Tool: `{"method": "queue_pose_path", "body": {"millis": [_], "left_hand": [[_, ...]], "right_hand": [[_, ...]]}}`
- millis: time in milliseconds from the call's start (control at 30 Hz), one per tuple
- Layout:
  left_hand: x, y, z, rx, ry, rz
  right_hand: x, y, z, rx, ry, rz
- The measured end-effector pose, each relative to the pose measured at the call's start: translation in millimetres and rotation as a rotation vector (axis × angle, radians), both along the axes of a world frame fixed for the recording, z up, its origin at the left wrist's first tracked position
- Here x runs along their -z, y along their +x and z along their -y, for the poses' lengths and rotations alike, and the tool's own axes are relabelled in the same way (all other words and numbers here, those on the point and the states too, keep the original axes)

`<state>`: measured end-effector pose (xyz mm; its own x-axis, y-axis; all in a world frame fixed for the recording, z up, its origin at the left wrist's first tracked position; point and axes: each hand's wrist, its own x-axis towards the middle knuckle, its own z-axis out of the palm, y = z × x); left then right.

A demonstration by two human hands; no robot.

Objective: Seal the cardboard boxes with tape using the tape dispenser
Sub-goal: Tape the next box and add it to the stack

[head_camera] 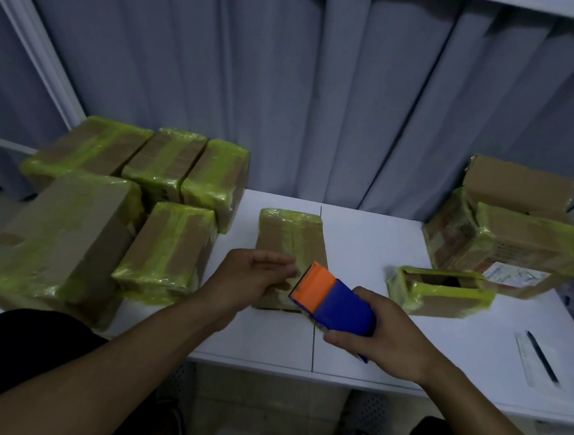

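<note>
Progress, judged from how things lie: partway through. Middle box (pixel 291 231), under and just beyond both hands, carries yellow-green tape across its far end and along its top; the near end is hidden by the hands, so its seal is unconfirmed. Finished group (pixel 170 242), out past the left hand: five boxes, all banded in the same tape, apparently done. Open box (pixel 439 291), just beyond the right hand: taped round the rim, top still gaping, sealing outstanding. Right pile (pixel 524 243), farther out past that box: the lower box wrapped, the upper one (pixel 518 184) showing mostly bare cardboard, probably still to do. Right hand (pixel 383 331): fingers and thumb wrapped round the blue body of the tape dispenser (pixel 334 300), orange mouth aimed forward-left over the middle box's near end. Left hand (pixel 250 276): fingers nearly straight, thumb beneath, tips just beside the orange mouth; blur hides whether they pinch a tape end, so cannot tell. Table (pixel 380 231): white, beneath everything. Pen (pixel 542 357): well out to the right of the right hand, on a paper strip
</note>
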<state>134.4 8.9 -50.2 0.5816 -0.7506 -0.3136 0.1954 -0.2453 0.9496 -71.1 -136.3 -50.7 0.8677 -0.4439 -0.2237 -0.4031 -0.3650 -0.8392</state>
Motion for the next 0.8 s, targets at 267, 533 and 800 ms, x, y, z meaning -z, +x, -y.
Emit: {"method": "queue_pose_path", "body": {"millis": [267,533,800], "left_hand": [[4.7,0.2,-1.8,-0.066,0.013,0.051],[4.6,6.8,-1.7,-0.172,-0.011,0.105],[15.5,12.1,-10.6,-0.214,0.004,0.112]], "right_hand": [[1.4,2.5,-0.1,-0.018,-0.028,-0.021],[4.0,7.4,-2.1,-0.036,-0.171,-0.053],[-5.1,14.3,-9.6,-0.094,-0.282,-0.097]]}}
